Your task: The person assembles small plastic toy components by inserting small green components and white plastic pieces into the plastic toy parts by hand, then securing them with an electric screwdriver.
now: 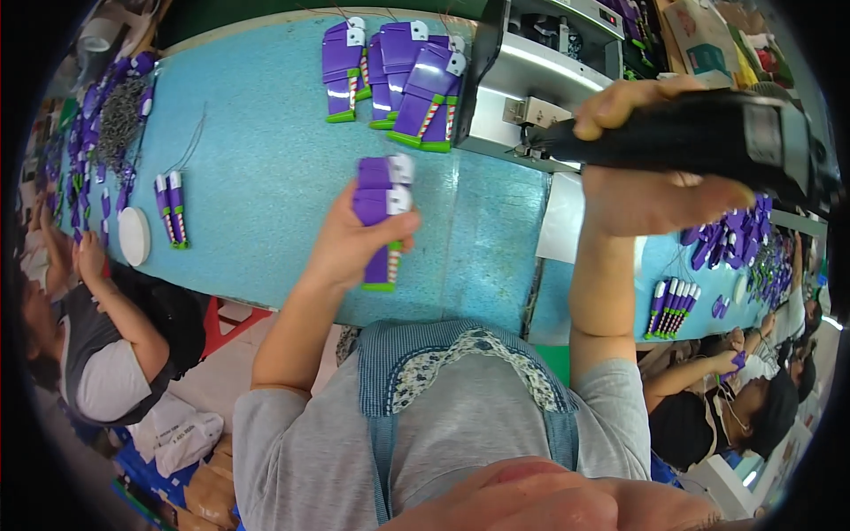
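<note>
The hands are holding separate things. The left hand (350, 241) is pinching a purple figure piece (375, 208), perhaps two overlapping, thumb across the front and fingers behind. The piece is showing above the thumb, its green foot pointing down toward the person; matching purple pieces (341, 66) are lying beyond it on the counter (266, 142). It is probably light and stiff, its glossy face likely a little slippery and its narrow striped leg the more fragile part, so the broad purple body seems best to grip. Well to its right, the right hand (651, 199) is wrapping around a black tool (682, 133), near a metal machine (500, 115).
</note>
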Tool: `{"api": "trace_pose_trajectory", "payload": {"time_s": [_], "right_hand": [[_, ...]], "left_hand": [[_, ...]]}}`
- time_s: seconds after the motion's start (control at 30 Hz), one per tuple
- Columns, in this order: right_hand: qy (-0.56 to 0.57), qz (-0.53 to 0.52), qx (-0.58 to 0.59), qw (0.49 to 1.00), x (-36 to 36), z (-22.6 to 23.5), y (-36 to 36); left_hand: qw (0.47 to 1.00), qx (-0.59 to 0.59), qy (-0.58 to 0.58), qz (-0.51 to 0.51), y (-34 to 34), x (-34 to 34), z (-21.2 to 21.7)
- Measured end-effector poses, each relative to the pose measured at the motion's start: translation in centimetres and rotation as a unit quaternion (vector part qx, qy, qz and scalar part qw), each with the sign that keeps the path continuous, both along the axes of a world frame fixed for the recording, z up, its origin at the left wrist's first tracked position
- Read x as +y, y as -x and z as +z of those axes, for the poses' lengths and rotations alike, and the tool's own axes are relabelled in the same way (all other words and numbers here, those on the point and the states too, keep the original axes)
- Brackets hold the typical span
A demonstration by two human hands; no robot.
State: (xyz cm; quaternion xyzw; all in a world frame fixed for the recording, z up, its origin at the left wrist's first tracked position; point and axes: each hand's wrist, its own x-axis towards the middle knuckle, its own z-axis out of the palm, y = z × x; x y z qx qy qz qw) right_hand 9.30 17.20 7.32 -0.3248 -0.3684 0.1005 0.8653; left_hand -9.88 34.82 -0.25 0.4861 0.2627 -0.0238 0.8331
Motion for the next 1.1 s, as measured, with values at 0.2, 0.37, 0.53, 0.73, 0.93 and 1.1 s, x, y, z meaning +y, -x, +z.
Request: {"api": "trace_pose_trajectory", "payload": {"time_s": [0.2,0.37,0.53,0.73,0.93,1.1], "right_hand": [[0.027,-0.017,-0.021,0.999,-0.6,0.5,2.3],[0.073,-0.062,-0.056,0.994,-0.9,0.8,4.9],[0.105,-0.097,-0.048,0.989,-0.7,-0.1,6.2],[0.113,-0.094,-0.08,0.986,-0.6,-0.7,6.2],[0.095,-0.088,-0.056,0.99,-0.7,-1.3,5.6],[0.081,-0.021,-0.049,0.995,-0.4,-0.2,3.8]], "left_hand": [[0.982,0.015,0.176,-0.058,-2.7,-5.2,0.6],[0.979,0.023,0.189,-0.078,-3.0,-6.4,1.0],[0.977,0.031,0.198,-0.076,-2.8,-6.7,1.7],[0.977,0.033,0.194,-0.079,-3.0,-6.9,1.4],[0.977,0.038,0.195,-0.08,-3.4,-6.9,1.1],[0.973,0.044,0.209,-0.087,-3.9,-6.7,0.6]]}}
